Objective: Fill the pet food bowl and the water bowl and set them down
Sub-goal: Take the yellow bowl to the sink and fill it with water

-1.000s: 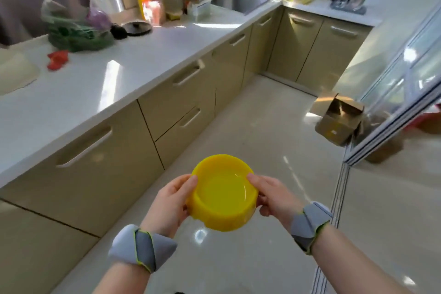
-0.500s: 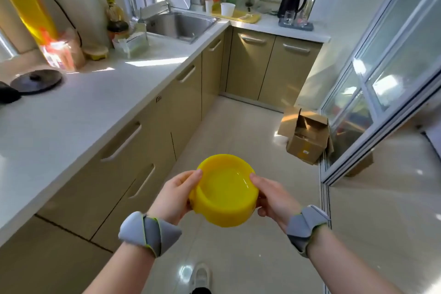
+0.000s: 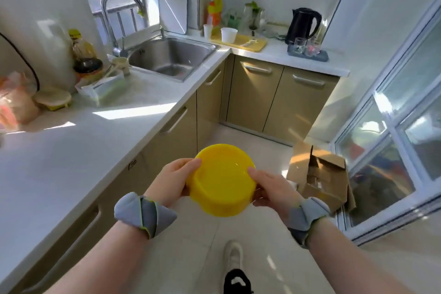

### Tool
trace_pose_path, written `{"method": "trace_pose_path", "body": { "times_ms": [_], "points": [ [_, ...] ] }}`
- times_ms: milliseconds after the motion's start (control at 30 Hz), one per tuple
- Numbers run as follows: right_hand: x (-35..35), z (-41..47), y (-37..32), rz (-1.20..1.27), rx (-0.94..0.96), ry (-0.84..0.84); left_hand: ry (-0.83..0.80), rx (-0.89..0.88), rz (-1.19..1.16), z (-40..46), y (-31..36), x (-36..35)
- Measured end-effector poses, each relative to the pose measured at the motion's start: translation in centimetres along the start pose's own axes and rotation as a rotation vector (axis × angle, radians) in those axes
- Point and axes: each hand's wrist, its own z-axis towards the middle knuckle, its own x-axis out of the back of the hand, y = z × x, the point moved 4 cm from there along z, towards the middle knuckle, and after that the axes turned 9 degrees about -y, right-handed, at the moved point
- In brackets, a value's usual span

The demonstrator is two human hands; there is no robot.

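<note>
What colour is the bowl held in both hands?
Bright yellow bowl, seen in the head view.

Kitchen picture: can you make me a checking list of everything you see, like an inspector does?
Surface: white countertop, sunlit patches.
Job's things: yellow bowl held over the floor; contents cannot be told.
Clutter: bottles and dish rack beside the sink; cups on a yellow board; glasses by the black kettle.
Grippers: left hand and right hand grip the bowl's opposite sides.
Cables: black cord on the left wall.
Surroundings: open cardboard box on the floor, window at right.
</note>
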Motion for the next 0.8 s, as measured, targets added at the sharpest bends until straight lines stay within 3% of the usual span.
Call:
{"method": "trace_pose_path", "body": {
  "times_ms": [333,567,800],
  "points": [
    [10.3,22.8,-13.7,0.039,0.029,-0.088,0.177,-0.042,-0.109,22.0,10.1,0.1],
    [9.2,36.9,-20.2,0.063,-0.035,-0.246,0.335,-0.030,-0.223,33.9,13.7,6.3],
    [7.1,48.0,-24.6,0.084,-0.082,-0.314,0.415,-0.064,-0.147,42.6,16.3,11.7]
  ]
}}
